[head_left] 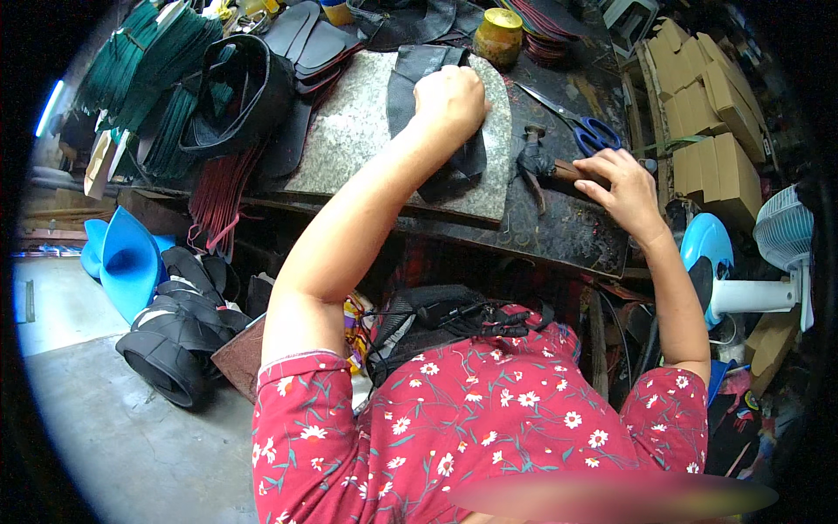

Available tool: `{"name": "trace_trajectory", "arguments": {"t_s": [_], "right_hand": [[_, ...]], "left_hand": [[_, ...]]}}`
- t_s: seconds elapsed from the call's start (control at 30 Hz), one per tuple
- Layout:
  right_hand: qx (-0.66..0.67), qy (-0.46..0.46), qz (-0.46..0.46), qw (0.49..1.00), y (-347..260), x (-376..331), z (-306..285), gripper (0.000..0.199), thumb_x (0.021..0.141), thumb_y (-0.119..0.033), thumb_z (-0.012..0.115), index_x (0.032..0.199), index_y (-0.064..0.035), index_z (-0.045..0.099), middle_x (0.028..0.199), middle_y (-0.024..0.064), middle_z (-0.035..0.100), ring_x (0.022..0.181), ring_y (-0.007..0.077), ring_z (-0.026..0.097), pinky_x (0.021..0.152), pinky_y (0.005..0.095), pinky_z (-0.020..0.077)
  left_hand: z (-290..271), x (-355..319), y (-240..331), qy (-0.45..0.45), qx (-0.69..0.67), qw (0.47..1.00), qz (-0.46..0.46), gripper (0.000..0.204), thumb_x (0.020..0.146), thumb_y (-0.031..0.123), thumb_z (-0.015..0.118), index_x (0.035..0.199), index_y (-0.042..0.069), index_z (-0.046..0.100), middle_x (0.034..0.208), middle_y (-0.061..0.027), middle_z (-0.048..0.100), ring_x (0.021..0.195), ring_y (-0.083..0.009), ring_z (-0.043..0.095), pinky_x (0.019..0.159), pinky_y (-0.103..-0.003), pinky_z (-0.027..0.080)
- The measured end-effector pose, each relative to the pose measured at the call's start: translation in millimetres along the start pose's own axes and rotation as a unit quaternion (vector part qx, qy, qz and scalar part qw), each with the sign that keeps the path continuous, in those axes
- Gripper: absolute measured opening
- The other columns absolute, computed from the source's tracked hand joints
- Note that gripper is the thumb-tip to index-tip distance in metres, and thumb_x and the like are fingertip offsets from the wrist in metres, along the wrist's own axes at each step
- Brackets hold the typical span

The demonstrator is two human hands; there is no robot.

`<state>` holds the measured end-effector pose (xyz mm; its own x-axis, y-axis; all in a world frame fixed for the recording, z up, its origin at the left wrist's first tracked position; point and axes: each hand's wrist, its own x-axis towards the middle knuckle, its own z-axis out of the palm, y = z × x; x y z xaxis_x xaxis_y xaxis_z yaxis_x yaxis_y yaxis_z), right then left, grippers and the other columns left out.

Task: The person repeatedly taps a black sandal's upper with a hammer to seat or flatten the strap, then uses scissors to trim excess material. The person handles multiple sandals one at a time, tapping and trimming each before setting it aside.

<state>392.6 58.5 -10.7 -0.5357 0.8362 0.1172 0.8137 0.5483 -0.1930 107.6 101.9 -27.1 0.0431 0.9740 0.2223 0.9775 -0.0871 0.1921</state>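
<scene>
Standing here, the biggest thing is the black, scuffed worktop (572, 231). On it there's a thick, speckled grey stone-looking slab (349, 113); call that the clock, 12 on the far side. A long, black, grainy, leather-looking piece (407, 96) lies on it, a bit toward 3 from the middle. Off the slab at just past 3 there's a dark-headed hammer with a wooden handle (535, 163), and just beyond it, blue-handled metal scissors (573, 120). Left hand (449, 100) is balled up on the black piece, can't tell if it's pinching any. Right hand (620, 185) is half curled, handle end between thumb and fingers, no clue how firmly. Smallest: a round yellow, stained jar (498, 39), between 1 and 2.
</scene>
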Motion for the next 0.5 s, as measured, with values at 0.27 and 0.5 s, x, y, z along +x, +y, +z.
{"name": "trace_trajectory", "arguments": {"t_s": [0.27,0.5], "right_hand": [[0.144,0.144,-0.291,0.935,-73.6,40.3,-58.4,0.082,0.086,-0.047,0.071,0.148,-0.0044,0.038,0.133,0.0130,0.061,0.132,0.0307,0.048,0.109,0.0429,0.0378],[0.557,-0.382,-0.163,0.719,-94.3,54.2,-42.9,0.040,0.090,-0.023,0.072,0.118,0.0048,0.066,0.104,-0.0008,0.069,0.094,0.0062,0.058,0.089,0.0248,0.0473]], "left_hand": [[-104.4,-62.3,-15.7,-0.024,-0.219,0.939,0.262,0.027,0.086,0.014,0.058,0.107,-0.002,0.059,0.090,-0.0212,0.064,0.084,-0.0386,0.062,0.079,-0.044,0.049],[-158.2,-115.2,-48.1,-0.288,-0.473,0.822,0.131,0.025,0.091,0.018,0.059,0.108,-0.001,0.059,0.083,-0.0020,0.057,0.077,-0.0096,0.051,0.072,-0.027,0.045]]}}
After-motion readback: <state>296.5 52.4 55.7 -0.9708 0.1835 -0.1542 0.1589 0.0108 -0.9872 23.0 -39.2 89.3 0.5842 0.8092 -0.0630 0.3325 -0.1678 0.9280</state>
